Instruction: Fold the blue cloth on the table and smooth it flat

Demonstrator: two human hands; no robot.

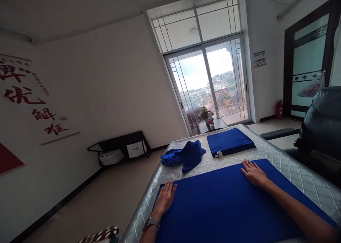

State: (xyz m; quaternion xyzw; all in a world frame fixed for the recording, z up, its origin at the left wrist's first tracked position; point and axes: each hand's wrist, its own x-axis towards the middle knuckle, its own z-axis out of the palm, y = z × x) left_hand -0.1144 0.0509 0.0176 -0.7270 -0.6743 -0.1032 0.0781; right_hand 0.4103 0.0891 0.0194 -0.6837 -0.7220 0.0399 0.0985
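Observation:
A large blue cloth [213,196] lies spread flat before me on a table with a silvery quilted cover [301,172]. My left hand [165,196] rests flat near the cloth's far left corner, fingers stretched out. Close to the far right corner, my right hand [254,173] also lies flat on the cloth with its fingers extended. Beyond the far edge sits a crumpled blue cloth [186,155] on the left. To its right is a neatly folded stack of blue cloth [230,140] with a white tag at its near corner.
A black armchair [322,129] stands to the right. Past the table's far end is a small dark table [217,125] with a bottle [210,118] and a plant [204,113]. A low black bench [121,141] holding white boxes stands along the left wall.

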